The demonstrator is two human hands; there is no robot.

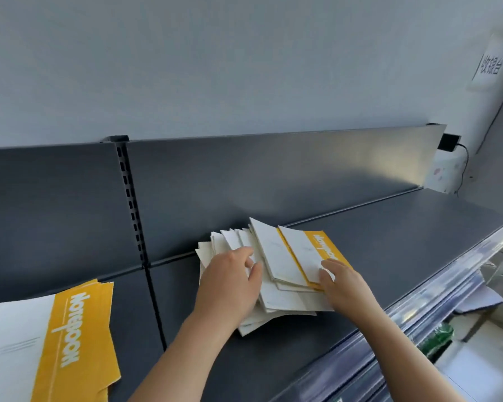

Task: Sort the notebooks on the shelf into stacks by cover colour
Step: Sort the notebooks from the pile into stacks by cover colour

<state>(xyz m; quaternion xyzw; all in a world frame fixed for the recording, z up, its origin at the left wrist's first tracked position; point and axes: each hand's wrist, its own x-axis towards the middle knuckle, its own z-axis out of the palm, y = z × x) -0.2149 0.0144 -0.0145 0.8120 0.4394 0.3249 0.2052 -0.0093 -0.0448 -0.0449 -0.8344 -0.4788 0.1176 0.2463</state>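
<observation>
Closest up is the sorted yellow stack (79, 329), sitting left of the slotted upright (128, 198) on the shelf (389, 242). The mixed pile (276, 297) is fanned out just right of that upright, with a yellow notebook (328, 248) on top, on the side away from it. Left hand (230, 282) lies flat on the white covers, fingers relaxed. Right hand (343, 282) touches the yellow one's near edge; can't tell if it's pinching. They look thin, light, floppy and slidey, so I'd pinch a near corner.
</observation>
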